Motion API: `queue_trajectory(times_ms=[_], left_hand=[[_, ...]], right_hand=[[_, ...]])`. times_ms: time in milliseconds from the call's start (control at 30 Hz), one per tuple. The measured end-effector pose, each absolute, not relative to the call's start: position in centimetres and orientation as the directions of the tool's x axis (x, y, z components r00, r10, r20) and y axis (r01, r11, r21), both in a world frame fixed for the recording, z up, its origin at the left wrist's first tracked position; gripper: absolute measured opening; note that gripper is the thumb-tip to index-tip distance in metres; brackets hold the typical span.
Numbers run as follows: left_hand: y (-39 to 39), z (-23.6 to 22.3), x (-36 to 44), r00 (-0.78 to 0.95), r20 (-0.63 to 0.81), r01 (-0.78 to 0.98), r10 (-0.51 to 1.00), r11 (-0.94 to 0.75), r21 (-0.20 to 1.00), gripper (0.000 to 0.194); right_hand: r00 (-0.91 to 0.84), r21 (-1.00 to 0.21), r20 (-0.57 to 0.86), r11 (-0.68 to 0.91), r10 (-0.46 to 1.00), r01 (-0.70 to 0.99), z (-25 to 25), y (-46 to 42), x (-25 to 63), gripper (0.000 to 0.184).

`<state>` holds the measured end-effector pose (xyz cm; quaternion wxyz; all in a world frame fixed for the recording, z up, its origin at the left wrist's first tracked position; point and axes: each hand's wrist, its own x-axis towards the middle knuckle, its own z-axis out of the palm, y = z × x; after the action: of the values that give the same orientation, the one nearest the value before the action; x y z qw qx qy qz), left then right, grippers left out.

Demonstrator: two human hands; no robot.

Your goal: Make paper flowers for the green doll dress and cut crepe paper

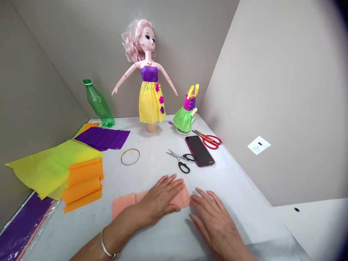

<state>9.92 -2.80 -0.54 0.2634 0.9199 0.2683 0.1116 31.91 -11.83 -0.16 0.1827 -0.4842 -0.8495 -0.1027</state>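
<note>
A strip of peach-coloured crepe paper (123,204) lies across the front of the table, with a crease line near its left part. My left hand (163,195) rests flat on it, fingers stretched out, and hides its middle. Just beyond the strip's right end, my right hand (214,217) has its fingers apart and holds nothing; the fingertips are close to the paper's edge, and I cannot tell whether they touch. Black-handled scissors (181,159) lie with blades parted a little beyond my hands.
Behind stand a doll (150,98), a small green dress (185,116) and a green bottle (99,103). A phone (199,150) and red-handled scissors (210,140) lie right, a bangle (130,157) mid-table. Purple (104,137), yellow (54,166) and orange paper (83,185) spread left.
</note>
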Motion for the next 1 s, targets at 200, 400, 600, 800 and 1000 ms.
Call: queue_trajectory(times_ms=[200,400,600,800,1000], left_hand=[[-2.9,-0.6,9.7,0.833,0.056,0.438,0.551,-0.717,0.543,0.068],[-2.7,-0.7,9.8,0.833,0.063,0.429,0.55,-0.713,0.554,0.073],[-2.7,-0.1,9.8,0.83,0.025,0.439,0.557,-0.682,0.584,0.077],[-2.7,-0.6,9.5,0.827,0.052,0.429,0.56,-0.688,0.585,0.077],[-2.8,0.6,10.1,0.825,-0.026,0.471,0.565,-0.661,0.584,0.077]], right_hand=[[-0.449,-0.017,0.399,0.496,0.8,0.868,-0.3,-11.2,32.0,0.032],[-0.491,-0.047,0.399,0.552,0.774,0.832,-0.5,-10.4,31.1,0.035],[-0.497,-0.076,0.37,0.558,0.785,0.826,0.5,-11.1,32.0,0.031],[-0.463,-0.084,0.408,0.537,0.787,0.839,1.2,-11.4,32.1,0.032],[-0.488,-0.051,0.356,0.537,0.797,0.842,0.0,-11.6,32.3,0.029]])
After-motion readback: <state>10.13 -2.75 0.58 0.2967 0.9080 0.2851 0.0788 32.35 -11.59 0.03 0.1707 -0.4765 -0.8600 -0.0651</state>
